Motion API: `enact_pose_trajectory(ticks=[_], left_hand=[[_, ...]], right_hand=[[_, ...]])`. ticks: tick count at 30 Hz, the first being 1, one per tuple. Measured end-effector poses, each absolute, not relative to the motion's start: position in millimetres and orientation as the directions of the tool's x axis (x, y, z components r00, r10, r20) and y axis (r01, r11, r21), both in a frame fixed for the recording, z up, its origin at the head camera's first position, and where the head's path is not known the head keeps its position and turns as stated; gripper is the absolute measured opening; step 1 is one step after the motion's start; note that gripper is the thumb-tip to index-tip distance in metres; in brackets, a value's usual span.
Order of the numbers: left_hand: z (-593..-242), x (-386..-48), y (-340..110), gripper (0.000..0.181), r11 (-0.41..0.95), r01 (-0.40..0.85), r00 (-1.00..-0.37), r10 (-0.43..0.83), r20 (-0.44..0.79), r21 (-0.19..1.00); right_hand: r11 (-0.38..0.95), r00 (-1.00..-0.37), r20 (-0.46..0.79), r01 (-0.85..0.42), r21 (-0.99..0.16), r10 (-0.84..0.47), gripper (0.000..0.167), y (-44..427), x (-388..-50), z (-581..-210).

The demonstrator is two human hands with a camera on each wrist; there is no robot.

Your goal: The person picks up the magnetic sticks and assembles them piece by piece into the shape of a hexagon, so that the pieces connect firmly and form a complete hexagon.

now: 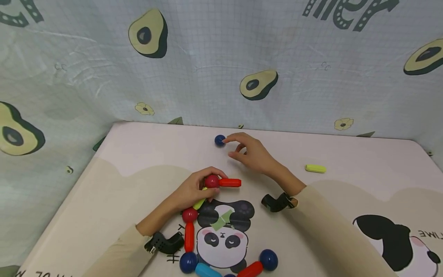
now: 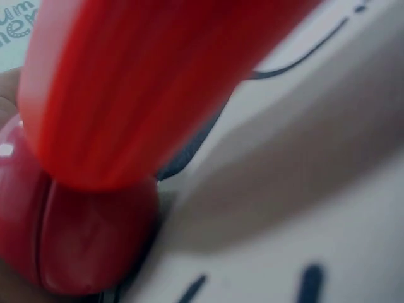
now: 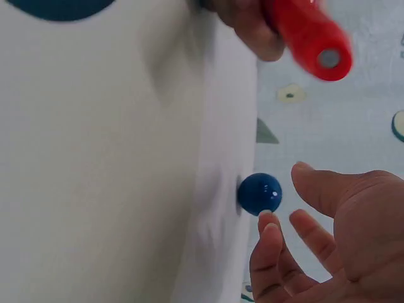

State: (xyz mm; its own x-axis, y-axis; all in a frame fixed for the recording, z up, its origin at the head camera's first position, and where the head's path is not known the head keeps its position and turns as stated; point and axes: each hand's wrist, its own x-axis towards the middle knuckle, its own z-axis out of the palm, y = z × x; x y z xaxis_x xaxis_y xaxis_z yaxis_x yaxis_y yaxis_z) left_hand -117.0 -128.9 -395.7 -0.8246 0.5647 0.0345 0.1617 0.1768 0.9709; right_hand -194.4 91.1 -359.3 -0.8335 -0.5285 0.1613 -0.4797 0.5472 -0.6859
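My left hand [image 1: 189, 191] grips a red ball [image 1: 212, 181] between thumb and fingers. A red rod [image 1: 230, 182] sticks out from that ball to the right; its free end shows a grey disc in the right wrist view. Below the ball, a yellow-green rod [image 1: 199, 204] leads to another red ball [image 1: 189, 215], partly hidden by the hand. From there the chain continues through a red rod [image 1: 189, 236] to a blue ball [image 1: 188, 262]. Towards the back edge, my right hand [image 1: 254, 154] reaches a loose blue ball [image 3: 259, 194], fingertips at its side, thumb apart from it.
A light-blue rod [image 1: 207, 271], a red rod [image 1: 250, 269] and a blue ball [image 1: 268, 260] carry the chain along the front. One loose yellow-green rod [image 1: 315, 168] lies at right. A printed panda [image 1: 223, 246] marks the tabletop. Avocado-patterned cloth [image 1: 207, 77] hangs behind.
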Motion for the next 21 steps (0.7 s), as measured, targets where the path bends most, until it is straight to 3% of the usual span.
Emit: enact_pose_trajectory(ticks=[5, 10, 21], left_hand=[[-396, -117, -129, 0.032, 0.184, 0.166, -0.827, 0.561, 0.035, 0.969], [-395, -117, -129, 0.031, 0.18, 0.18, -0.823, 0.565, 0.048, 0.967], [-397, -117, -128, 0.029, 0.177, 0.213, -0.819, 0.569, 0.077, 0.961]], right_hand=[[0.555, -0.802, 0.181, -0.538, -0.634, -0.569, 0.052, 84, -205, -367], [0.56, -0.791, 0.188, -0.558, -0.612, -0.583, 0.054, 79, -211, -371], [0.58, -0.808, 0.195, -0.545, -0.605, -0.556, 0.04, 66, -216, -372]])
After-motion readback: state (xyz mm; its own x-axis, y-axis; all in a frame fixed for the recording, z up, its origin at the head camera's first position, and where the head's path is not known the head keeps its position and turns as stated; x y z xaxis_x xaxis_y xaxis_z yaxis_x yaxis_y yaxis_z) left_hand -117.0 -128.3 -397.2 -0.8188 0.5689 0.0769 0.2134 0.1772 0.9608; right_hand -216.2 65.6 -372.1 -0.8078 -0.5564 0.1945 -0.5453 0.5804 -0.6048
